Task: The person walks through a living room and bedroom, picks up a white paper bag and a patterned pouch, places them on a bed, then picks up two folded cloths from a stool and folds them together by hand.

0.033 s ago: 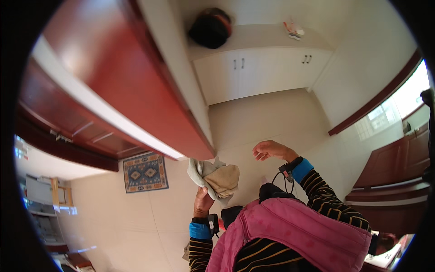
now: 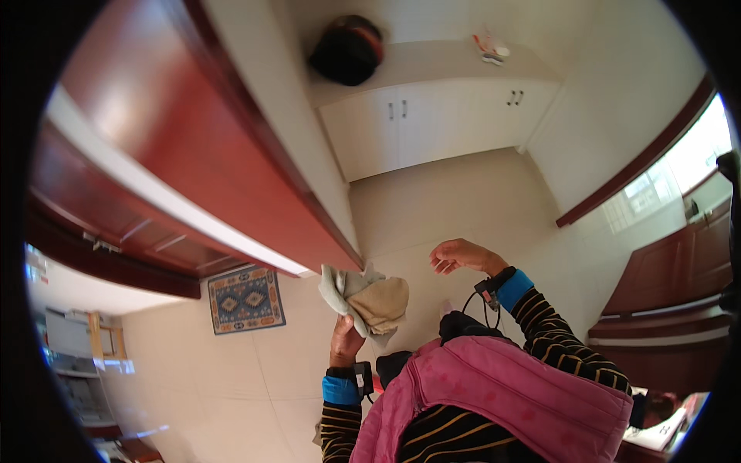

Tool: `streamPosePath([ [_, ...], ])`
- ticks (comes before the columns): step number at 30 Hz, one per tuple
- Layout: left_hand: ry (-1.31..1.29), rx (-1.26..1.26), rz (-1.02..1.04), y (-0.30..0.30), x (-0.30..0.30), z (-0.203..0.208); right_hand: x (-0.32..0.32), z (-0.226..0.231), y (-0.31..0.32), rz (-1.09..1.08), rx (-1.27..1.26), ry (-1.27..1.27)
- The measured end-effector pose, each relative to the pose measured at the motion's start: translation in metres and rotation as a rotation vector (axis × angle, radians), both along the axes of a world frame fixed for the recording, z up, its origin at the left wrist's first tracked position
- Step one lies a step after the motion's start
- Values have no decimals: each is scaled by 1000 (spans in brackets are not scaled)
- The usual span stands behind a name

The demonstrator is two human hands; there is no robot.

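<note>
My left hand [image 2: 346,340] grips a bundle of folded cloths [image 2: 378,303], one pale grey and one beige. They bunch up above the fingers, close to the lower end of a red door frame [image 2: 297,204]; whether they touch it I cannot tell. To the right, my right hand [image 2: 461,255] hovers over the floor with nothing in it, fingers loosely bent and pointing left. Blue bands circle both wrists, each with a small black device strapped beside it.
A low white cabinet [image 2: 432,127] stands ahead, with a black helmet-like object [image 2: 347,50] and a small white-and-red item [image 2: 491,50] on top. A patterned rug [image 2: 247,300] lies on the tiled floor at left. Dark red wooden doors [image 2: 671,270] stand at right.
The whole view has shifted slightly, with the cabinet and door frame now a little farther left. My hands and the cloths stay almost the same.
</note>
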State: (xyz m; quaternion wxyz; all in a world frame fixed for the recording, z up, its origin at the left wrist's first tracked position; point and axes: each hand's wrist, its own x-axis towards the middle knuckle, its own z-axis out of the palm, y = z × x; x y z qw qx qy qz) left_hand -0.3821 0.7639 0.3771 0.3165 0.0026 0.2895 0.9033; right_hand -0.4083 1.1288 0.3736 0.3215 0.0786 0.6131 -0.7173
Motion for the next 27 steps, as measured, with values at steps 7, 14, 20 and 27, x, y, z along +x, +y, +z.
streamPosePath([
  [7, 45, 172, -236, -3, -9, 14, 103, 48, -41, -257, 17, 144],
  [14, 31, 276, -468, -85, 39, -37, 206, 13, -189, -508, -162, 305],
  [20, 56, 186, -682, -102, 6, -69, 194, -14, -265, -645, -104, 308],
  [27, 149, 171, -902, -111, -38, -82, 191, -38, -301, -807, 182, 187],
])
